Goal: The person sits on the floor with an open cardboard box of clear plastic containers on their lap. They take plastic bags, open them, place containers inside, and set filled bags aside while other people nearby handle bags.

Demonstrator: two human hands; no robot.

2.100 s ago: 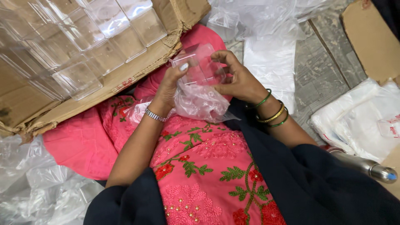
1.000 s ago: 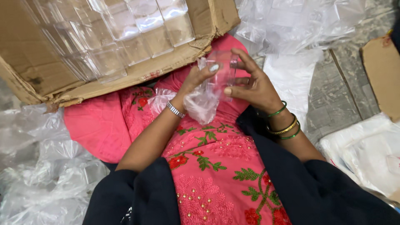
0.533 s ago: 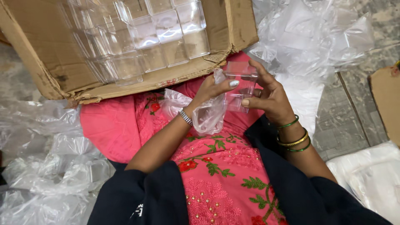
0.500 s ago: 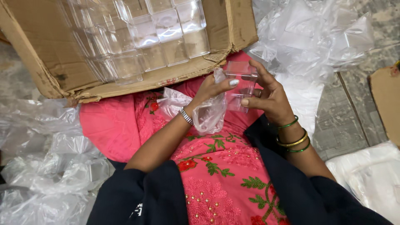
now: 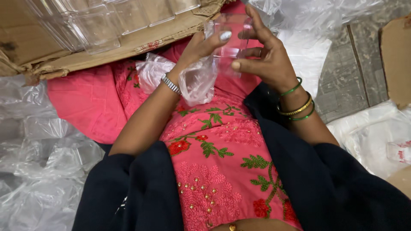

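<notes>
sleeves: dark navy, loose, pushed back so both forearms are bare
dress: bright pink cloth over the lap, embroidered with red flowers (image 5: pixel 179 146), green leaves and small gold beads
left hand (image 5: pixel 201 45): pale polish on the thumbnail
left wrist: slim silver bracelet (image 5: pixel 171 84) of metal links
right hand (image 5: pixel 267 57): nails unpainted as far as can be seen
right wrist: three thin bangles (image 5: pixel 297 105), two green with a gold one between them

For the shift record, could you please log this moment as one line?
left hand: holds clear plastic bag | right hand: grips clear plastic container | cardboard box: ahead, more containers inside
</notes>
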